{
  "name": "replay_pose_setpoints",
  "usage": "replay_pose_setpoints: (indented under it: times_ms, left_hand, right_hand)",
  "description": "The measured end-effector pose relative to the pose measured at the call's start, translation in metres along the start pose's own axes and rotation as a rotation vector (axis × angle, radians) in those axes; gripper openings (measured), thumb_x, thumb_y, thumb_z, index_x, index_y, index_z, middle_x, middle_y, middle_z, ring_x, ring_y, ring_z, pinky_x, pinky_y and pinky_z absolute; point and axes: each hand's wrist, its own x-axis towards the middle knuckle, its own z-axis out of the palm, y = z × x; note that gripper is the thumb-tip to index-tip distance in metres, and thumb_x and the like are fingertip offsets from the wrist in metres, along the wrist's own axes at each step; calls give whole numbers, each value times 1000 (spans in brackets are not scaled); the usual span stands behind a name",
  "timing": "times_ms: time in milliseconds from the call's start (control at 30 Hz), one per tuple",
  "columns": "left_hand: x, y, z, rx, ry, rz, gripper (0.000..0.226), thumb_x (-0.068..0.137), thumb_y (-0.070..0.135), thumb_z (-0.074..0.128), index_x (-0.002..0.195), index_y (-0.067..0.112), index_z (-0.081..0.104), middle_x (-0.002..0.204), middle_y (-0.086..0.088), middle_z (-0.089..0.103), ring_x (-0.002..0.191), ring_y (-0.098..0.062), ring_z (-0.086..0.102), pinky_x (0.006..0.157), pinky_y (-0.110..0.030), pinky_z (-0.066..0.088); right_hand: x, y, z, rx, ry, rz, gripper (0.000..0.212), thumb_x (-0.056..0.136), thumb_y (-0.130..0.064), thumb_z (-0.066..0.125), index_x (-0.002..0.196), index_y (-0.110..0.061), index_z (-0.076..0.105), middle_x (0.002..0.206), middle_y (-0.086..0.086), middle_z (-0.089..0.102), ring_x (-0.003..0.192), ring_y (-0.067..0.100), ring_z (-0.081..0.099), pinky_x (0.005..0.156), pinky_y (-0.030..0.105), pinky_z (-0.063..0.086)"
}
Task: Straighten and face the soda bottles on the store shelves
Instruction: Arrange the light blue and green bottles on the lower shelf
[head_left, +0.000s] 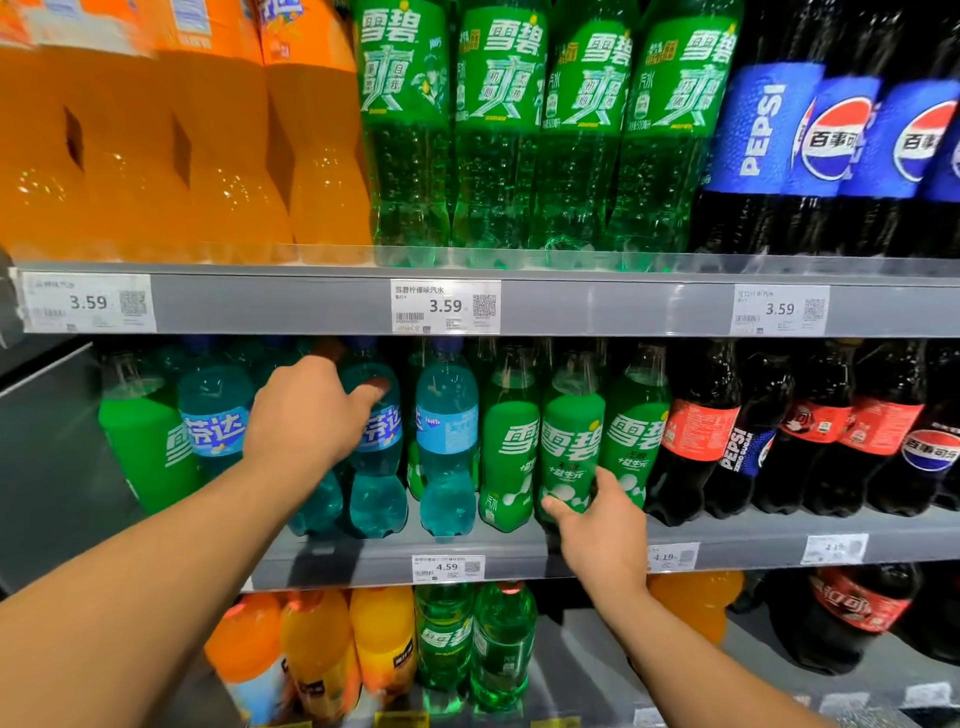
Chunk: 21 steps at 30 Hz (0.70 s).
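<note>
— What colours do you see at upper left?
— I see orange bottles (156, 145), then green bottles (540, 130) with white lettering; upper right, black bottles (831, 156) banded blue.

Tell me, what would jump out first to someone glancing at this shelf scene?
Probably the two bare arms reaching to the middle shelf: the left hand on a teal-blue bottle, the right hand gripping a green bottle near its base. Above, big blocks of colour stand out: orange bottles at left, tall green ones in the centre.
</note>
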Motion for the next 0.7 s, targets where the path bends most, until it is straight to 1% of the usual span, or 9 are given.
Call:
replay_pose_setpoints:
  times_ms: [100,167,233,333,400,467,533,633,700]
  left_hand:
    - [0,0,0,-7,-1,-6,45,87,49,62,82,4,55,70,-12,50,68,-33,48,63,-36,41]
    - [0,0,0,-4,-6,-5,43,88,48,62,82,5,56,70,-11,49,68,-33,46,64,-36,40]
    - [0,0,0,3,-12,-5,44,89,47,61,78,5,53,66,-10,46,68,-33,46,64,-36,39]
    - [1,-1,0,8,-18,-4,44,90,45,60,74,6,49,65,-9,45,69,-34,46,64,-36,39]
    - [2,-2,0,20,-27,4,44,90,44,60,71,6,48,68,-12,48,69,-35,48,64,-36,39]
    - [4,-4,0,52,-36,13,42,91,43,59,74,6,50,70,-13,50,69,-35,48,63,-35,39]
    - [5,-5,0,71,-41,28,40,92,42,57,78,5,51,72,-14,51,69,-34,47,63,-35,39]
    - [5,-6,0,79,-31,51,40,93,43,55,80,6,53,74,-17,53,69,-34,46,64,-35,39]
    - [5,-9,2,93,-27,71,43,93,46,54,87,4,57,78,-20,58,69,-34,45,64,-35,39]
  right_hand:
    - [3,0,1,-18,-6,19,57,79,-37,79,126,-13,56,111,3,71,100,24,65,85,37,56]
    - [6,0,2,-33,-24,30,50,81,-35,78,120,-12,58,106,3,71,96,25,66,82,36,56]
    - [6,1,3,-43,-22,22,49,80,-35,79,119,-12,58,107,4,70,97,25,65,82,36,56]
    - [2,2,5,-71,12,19,62,81,-39,78,132,-11,55,125,9,59,111,27,59,92,37,52]
    - [-3,2,5,-77,37,23,72,84,-39,76,143,-9,46,133,11,49,119,27,53,97,34,46]
    - [-7,1,4,-86,59,-5,73,86,-37,73,146,-9,43,130,11,49,116,25,54,95,31,44]
    - [-7,1,3,-91,57,-15,68,88,-36,72,145,-10,45,126,10,52,110,23,55,90,29,44]
    - [-6,2,4,-118,31,-23,60,89,-37,69,139,-10,49,129,11,50,110,25,56,91,31,47]
    - [-6,2,5,-166,21,-31,55,91,-39,66,135,-11,50,132,11,47,106,26,59,87,35,50]
